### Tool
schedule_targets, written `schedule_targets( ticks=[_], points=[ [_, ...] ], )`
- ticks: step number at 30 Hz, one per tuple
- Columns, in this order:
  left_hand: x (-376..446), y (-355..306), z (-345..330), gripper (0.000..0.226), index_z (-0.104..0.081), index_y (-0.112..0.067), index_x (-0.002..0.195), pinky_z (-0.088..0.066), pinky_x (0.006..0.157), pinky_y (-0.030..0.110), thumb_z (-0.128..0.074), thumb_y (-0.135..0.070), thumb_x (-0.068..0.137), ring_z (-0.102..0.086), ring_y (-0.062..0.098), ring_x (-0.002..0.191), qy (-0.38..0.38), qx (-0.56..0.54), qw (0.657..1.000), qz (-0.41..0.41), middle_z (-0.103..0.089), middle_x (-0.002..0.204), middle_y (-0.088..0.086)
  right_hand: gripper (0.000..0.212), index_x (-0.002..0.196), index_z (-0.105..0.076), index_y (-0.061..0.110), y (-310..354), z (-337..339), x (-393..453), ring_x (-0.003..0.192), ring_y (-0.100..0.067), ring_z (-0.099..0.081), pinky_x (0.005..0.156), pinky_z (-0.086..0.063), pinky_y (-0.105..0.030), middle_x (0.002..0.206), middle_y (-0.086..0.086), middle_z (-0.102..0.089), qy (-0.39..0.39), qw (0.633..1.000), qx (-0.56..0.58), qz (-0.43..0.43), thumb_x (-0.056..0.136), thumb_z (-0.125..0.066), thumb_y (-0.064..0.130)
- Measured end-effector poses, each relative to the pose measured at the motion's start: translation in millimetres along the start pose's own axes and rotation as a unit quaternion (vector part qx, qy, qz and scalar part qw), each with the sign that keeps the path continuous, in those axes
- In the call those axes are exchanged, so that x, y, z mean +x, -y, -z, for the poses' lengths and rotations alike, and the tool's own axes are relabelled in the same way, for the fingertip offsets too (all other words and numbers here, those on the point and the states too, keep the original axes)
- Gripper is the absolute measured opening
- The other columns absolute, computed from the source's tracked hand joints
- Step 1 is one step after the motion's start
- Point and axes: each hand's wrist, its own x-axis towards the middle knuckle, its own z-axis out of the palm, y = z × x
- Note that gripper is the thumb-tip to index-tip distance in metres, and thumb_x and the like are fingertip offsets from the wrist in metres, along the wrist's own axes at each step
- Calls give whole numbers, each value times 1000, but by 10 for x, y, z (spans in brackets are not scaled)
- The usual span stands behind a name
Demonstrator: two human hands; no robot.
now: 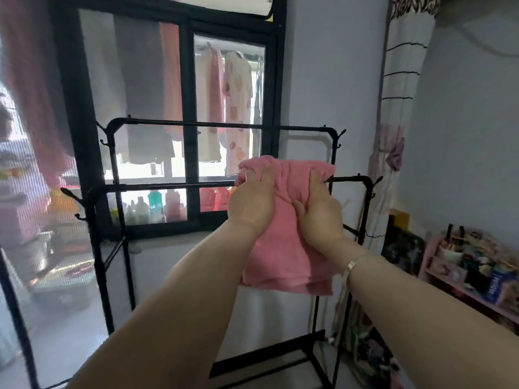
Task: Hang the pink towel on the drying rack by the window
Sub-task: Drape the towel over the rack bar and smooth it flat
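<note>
Pink towel (pixel 283 248) draped on near rail of black drying rack (pixel 157 186).
We grasped its bunched top fold with left hand (pixel 252 200) and right hand (pixel 320 209).

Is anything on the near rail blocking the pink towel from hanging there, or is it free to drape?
Nothing visible blocks it. The pink towel is already draped over the near rail of the drying rack, bunched at the rail's right end. The left hand and right hand grip it; the rest of the rail is bare.
</note>
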Motion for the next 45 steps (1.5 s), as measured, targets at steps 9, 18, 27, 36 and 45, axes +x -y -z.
schedule_targets(
  ticks=[9, 18, 27, 36, 45],
  points=[
    [818, 467, -612, 54, -14, -17, 150, -37, 54, 36, -34, -24, 101, -59, 38, 76, -63, -15, 997, 34, -33, 137, 30, 71, 151, -6, 13, -249, -661, 861, 117, -38, -49, 90, -48, -51, 141, -20, -40, -6, 997, -1, 80, 95, -50, 18],
    [1343, 648, -1068, 50, -17, -22, 147, -40, 55, 37, -34, -26, 101, -61, 38, 79, -58, 27, 996, 61, -33, 138, 32, 72, 151, -8, 17, -686, -1231, 1434, 123, -35, -46, 94, -45, -45, 146, -17, -37, 2, 995, 34, 97, 94, -51, 21],
    [1722, 827, -1388, 53, -5, -34, 146, -51, 72, 42, -31, -40, 101, -57, 35, 94, -138, 11, 983, 123, -31, 147, 23, 69, 148, -25, 24, -993, -1648, 2037, 98, -37, -54, 78, -51, -45, 126, -21, -50, -20, 980, 4, 200, 89, -61, 29],
    [1868, 1004, -1849, 44, -51, -25, 122, -46, 88, 45, -17, -43, 100, -54, 37, 105, 20, 76, 964, 254, -42, 134, 20, 33, 129, -49, 30, -1435, -1993, 2043, 96, -29, -55, 75, -45, -37, 117, -8, -52, 149, 987, 17, 58, 99, -35, 34],
    [1994, 1119, -1893, 45, -61, -13, 112, -35, 92, 43, -24, -33, 97, -45, 30, 110, 7, 204, 960, 193, -51, 125, 12, 38, 115, -62, 11, -1388, -2066, 2187, 121, -31, -46, 104, -34, -45, 134, -12, -50, 74, 984, -39, 157, 92, -42, 34]
  ],
)
